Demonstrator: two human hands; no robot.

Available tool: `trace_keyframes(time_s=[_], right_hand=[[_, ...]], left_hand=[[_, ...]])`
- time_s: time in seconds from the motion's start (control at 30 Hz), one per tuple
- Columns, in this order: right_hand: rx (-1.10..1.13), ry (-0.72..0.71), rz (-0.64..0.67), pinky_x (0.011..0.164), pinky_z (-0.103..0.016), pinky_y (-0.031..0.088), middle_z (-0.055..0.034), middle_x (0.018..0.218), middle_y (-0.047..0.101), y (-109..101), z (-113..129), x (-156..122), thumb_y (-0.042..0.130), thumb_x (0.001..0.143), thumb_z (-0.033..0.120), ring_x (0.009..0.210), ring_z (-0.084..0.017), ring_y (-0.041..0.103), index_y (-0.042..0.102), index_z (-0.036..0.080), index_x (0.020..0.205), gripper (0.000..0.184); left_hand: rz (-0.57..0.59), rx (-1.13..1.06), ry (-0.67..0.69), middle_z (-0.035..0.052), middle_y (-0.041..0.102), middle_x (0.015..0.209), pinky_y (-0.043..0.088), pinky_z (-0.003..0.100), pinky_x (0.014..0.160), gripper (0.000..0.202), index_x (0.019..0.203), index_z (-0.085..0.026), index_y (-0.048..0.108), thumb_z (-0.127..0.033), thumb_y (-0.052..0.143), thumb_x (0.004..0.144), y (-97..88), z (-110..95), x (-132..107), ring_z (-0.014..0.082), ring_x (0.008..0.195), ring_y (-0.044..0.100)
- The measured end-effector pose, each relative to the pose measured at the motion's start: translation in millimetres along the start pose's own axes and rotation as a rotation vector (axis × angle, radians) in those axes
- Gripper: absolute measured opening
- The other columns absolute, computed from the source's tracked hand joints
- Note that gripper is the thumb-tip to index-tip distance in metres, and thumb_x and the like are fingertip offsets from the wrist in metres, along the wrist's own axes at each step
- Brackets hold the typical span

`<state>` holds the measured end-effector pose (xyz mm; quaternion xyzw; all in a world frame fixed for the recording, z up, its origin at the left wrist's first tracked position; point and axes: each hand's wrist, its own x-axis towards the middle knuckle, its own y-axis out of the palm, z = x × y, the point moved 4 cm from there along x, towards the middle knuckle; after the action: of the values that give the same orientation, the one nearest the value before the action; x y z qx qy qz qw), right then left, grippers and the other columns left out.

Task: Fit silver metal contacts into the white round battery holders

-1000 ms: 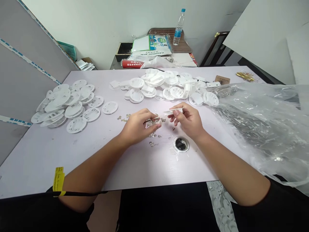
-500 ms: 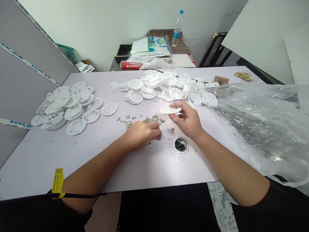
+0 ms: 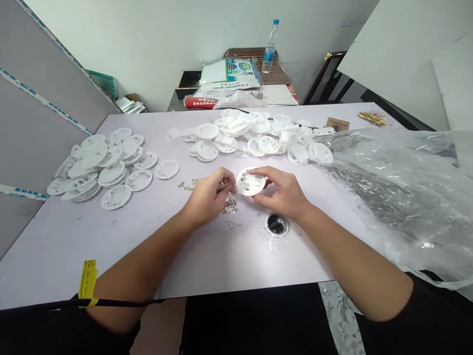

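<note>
My right hand (image 3: pixel 283 191) grips a round white plastic disc (image 3: pixel 250 182), tilted so that its ribbed inner face shows. My left hand (image 3: pixel 209 195) is closed in a pinch on a thin metal clip (image 3: pixel 225 186) whose tip meets the disc's left rim. Under and between the hands lies a scatter of small metal clips (image 3: pixel 229 207) on the pale table (image 3: pixel 111 236). A black round hole with a clear ring (image 3: pixel 277 224) sits just below my right wrist.
A pile of white discs (image 3: pixel 99 165) lies at the left, and a second heap of discs and white plastic parts (image 3: pixel 254 135) at the far middle. A large clear plastic bag (image 3: pixel 399 192) covers the right side. Beyond the table stand a water bottle (image 3: pixel 271 45) and packages.
My left hand picked a metal clip from the scatter and lifted it to the disc. My right hand lowered the disc toward the middle and turned its inner face up.
</note>
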<state>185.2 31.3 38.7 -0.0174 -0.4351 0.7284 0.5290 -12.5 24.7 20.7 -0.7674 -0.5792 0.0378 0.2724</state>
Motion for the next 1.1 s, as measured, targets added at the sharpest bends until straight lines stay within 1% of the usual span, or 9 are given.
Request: trace_keyframes(time_s=[0.1,0.2,0.33,0.43,0.57,0.63,0.8,0.93,1.1], right_hand=[[-0.007,-0.002,0.029,0.074,-0.034,0.059,-0.003,0.121,0.07,2.2,1.2,-0.4,0.071,0.074,0.017,0.097,-0.021,0.067,0.064,0.028,0.122,0.05],[-0.018,0.037,0.041,0.072,-0.034,0.058,-0.0028,0.12,0.069,3.0,-1.8,0.1,0.069,0.074,0.015,0.093,-0.02,0.066,0.064,0.027,0.122,0.05],[-0.035,0.119,0.029,0.073,-0.035,0.057,-0.0027,0.119,0.07,1.7,-6.1,0.7,0.07,0.074,0.016,0.077,-0.016,0.065,0.065,0.026,0.119,0.047],[-0.035,0.14,0.017,0.072,-0.034,0.057,-0.0024,0.118,0.07,0.5,-5.9,0.6,0.07,0.074,0.017,0.075,-0.015,0.065,0.066,0.025,0.118,0.045],[-0.05,0.172,-0.015,0.07,-0.034,0.056,-0.0027,0.116,0.07,-1.6,-7.1,0.7,0.07,0.073,0.017,0.071,-0.015,0.064,0.067,0.024,0.116,0.044],[-0.052,0.186,-0.027,0.07,-0.034,0.057,-0.0026,0.115,0.071,-2.3,-8.4,1.1,0.069,0.073,0.016,0.072,-0.015,0.064,0.068,0.024,0.116,0.044],[-0.05,0.192,-0.036,0.07,-0.034,0.057,-0.0022,0.113,0.071,-2.4,-9.4,2.3,0.068,0.073,0.016,0.072,-0.015,0.064,0.068,0.025,0.115,0.044],[-0.042,0.193,-0.032,0.069,-0.034,0.057,-0.0021,0.114,0.071,-1.6,-8.4,2.0,0.068,0.073,0.018,0.071,-0.015,0.064,0.068,0.025,0.114,0.042],[-0.033,0.195,-0.032,0.07,-0.034,0.057,-0.0019,0.114,0.071,-1.6,-7.6,1.8,0.067,0.073,0.017,0.07,-0.015,0.064,0.068,0.025,0.114,0.041]], left_hand=[[0.017,-0.002,-0.041,0.0002,0.069,0.08,0.048,0.023,0.065,0.012,0.097,-0.019,0.058,-0.013,0.054,0.088,2.6,4.1,1.2,0.0115,0.071,0.063],[-0.012,0.042,-0.079,0.0005,0.071,0.082,0.046,0.023,0.06,0.016,0.1,-0.019,0.059,-0.013,0.056,0.085,1.0,7.2,2.1,0.0105,0.065,0.06],[-0.015,0.092,-0.096,0.0004,0.07,0.084,0.039,0.023,0.052,0.013,0.1,-0.019,0.064,-0.024,0.056,0.091,-8.6,8.0,4.7,0.0075,0.054,0.049],[0.149,0.107,-0.036,-0.0006,0.068,0.081,0.039,0.023,0.052,0.015,0.097,-0.021,0.07,-0.029,0.06,0.09,-13.9,4.2,6.8,0.0068,0.053,0.047],[0.463,0.146,0.154,0.0007,0.069,0.093,0.045,0.023,0.065,0.01,0.093,-0.023,0.074,-0.026,0.069,0.086,-8.7,-6.7,2.2,0.0105,0.077,0.06],[0.536,0.182,0.192,0.0005,0.069,0.094,0.046,0.023,0.068,0.008,0.092,-0.023,0.074,-0.026,0.07,0.086,-2.5,-9.7,-1.6,0.0116,0.082,0.062],[0.55,0.343,0.173,-0.0013,0.07,0.093,0.042,0.026,0.065,0.01,0.091,-0.022,0.073,-0.029,0.073,0.084,14.1,-10.9,-8.4,0.0127,0.08,0.064],[0.52,0.413,0.14,-0.0021,0.069,0.091,0.038,0.025,0.059,0.005,0.089,-0.022,0.071,-0.022,0.068,0.086,20.6,-13.2,-9.7,0.0119,0.075,0.063],[0.519,0.449,0.086,-0.0031,0.069,0.086,0.032,0.025,0.054,0.01,0.081,-0.021,0.068,-0.013,0.063,0.084,24.6,-14.8,-9.7,0.0118,0.073,0.062]])
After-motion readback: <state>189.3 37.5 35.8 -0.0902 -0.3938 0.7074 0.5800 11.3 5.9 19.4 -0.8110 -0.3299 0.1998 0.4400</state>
